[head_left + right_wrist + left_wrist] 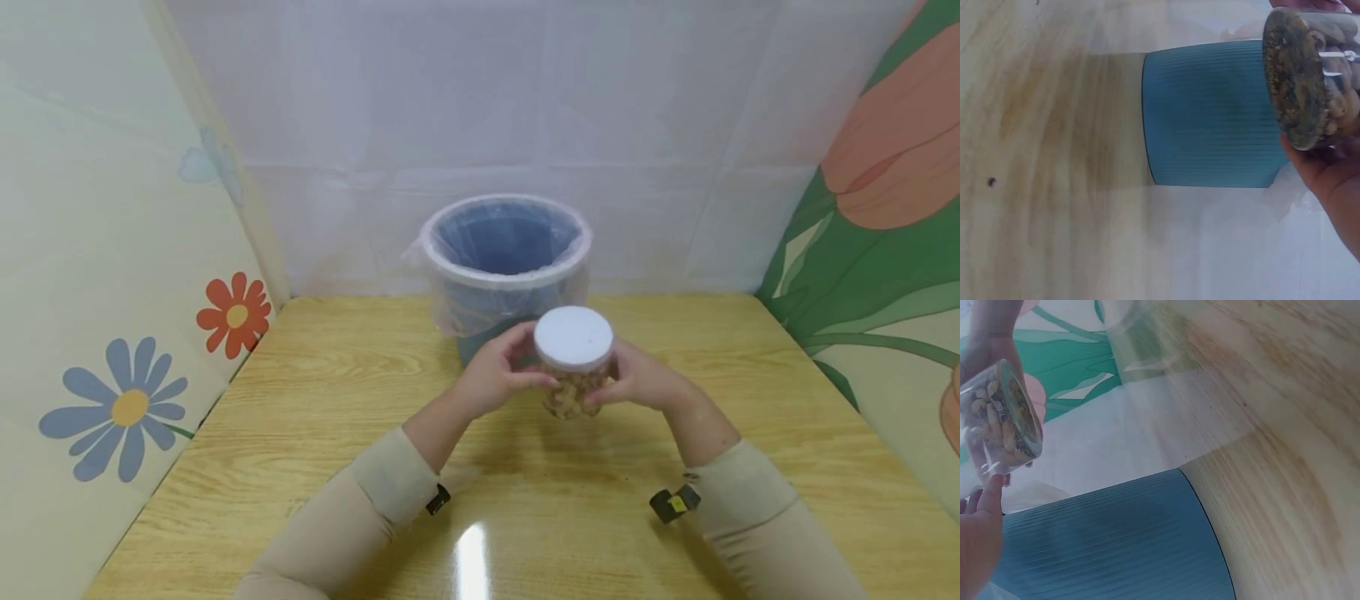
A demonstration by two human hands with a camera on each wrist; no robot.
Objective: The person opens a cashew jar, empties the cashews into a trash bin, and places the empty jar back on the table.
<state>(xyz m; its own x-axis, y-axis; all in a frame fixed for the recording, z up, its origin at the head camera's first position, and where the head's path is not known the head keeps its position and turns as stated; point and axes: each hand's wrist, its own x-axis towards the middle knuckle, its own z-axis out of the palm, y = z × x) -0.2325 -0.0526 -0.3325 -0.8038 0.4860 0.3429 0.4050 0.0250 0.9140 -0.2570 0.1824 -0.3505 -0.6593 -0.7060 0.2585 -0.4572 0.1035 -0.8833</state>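
A clear jar (573,387) with a white lid is held upright above the table between both hands, in front of the bin. Pale, knobbly pieces that look like nuts fill it, with dark crumbs at its base in the right wrist view. My left hand (498,371) grips the jar's left side, thumb at the front. From the right, my right hand (637,379) holds it with the thumb along the front wall. In the left wrist view the jar (1000,419) appears tilted, with fingertips (992,487) of the left hand at its side. The fingers behind the jar are partly hidden.
Behind the jar stands a blue ribbed bin (468,346) with a white rim and a clear plastic liner. It sits on a wood-grain table (337,467). A white sheet (637,125) hangs at the back, and flower-printed panels (105,250) flank both sides.
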